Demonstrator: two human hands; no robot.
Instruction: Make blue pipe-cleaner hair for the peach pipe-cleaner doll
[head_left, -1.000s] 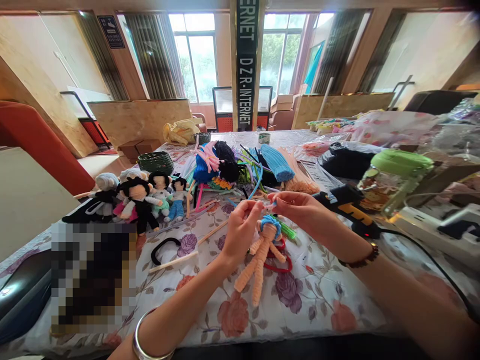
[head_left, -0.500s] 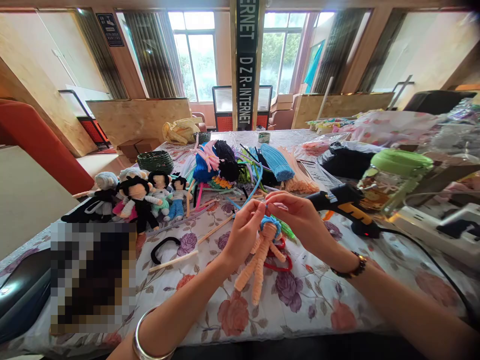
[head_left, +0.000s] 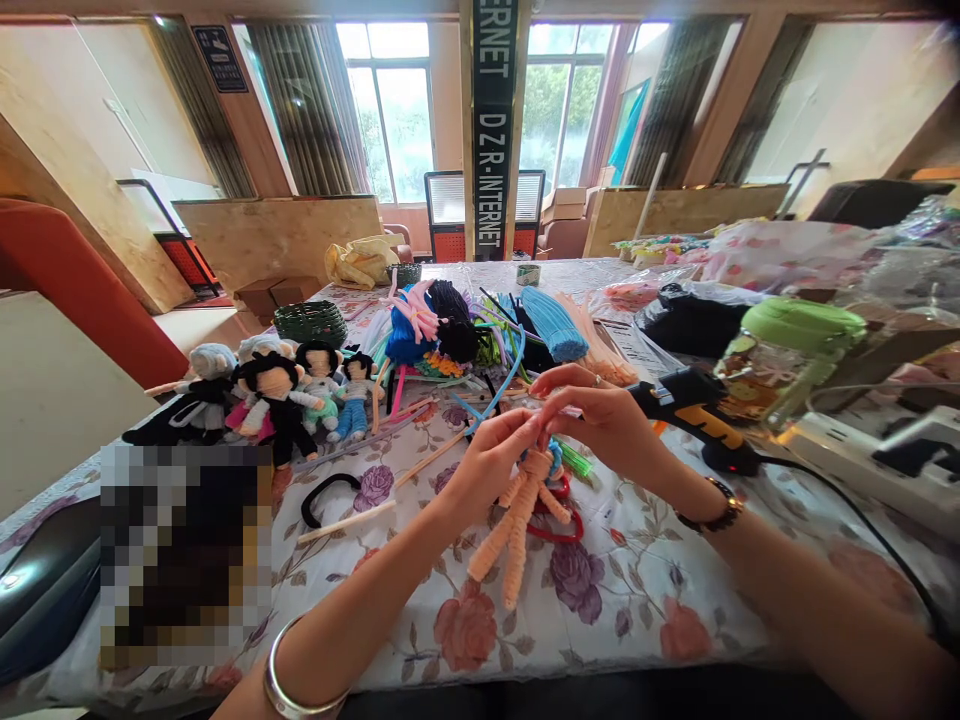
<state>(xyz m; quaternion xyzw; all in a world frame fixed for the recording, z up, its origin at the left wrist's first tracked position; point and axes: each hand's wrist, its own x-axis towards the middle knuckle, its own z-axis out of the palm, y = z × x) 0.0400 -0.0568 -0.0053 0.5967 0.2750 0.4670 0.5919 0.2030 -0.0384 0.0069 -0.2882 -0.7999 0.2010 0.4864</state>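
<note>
A peach pipe-cleaner doll (head_left: 517,510) with thin arms and long legs hangs or lies below my fingers, legs toward me. Curled blue hair (head_left: 556,458) shows at its head, mostly covered by my hands. My left hand (head_left: 487,462) is closed in a pinch at the top of the head. Meeting it fingertip to fingertip, my right hand (head_left: 604,415) pinches there too. A long blue pipe cleaner (head_left: 512,370) arches up behind my left fingers; its pinched end is hidden. Red scissor handles (head_left: 576,526) lie behind the doll, beside green strands (head_left: 577,462).
Several finished dolls (head_left: 277,400) sit at the left, near a dark green basket (head_left: 310,323). Bundles of pipe cleaners (head_left: 553,325) are heaped behind my hands. To the right lie a glue gun (head_left: 694,405) with its cord, a green-lidded jar (head_left: 799,330) and a power strip (head_left: 862,460).
My hands have come closer together and dropped slightly over the doll's head, covering more of the blue hair. The doll's body stays nearly in place.
</note>
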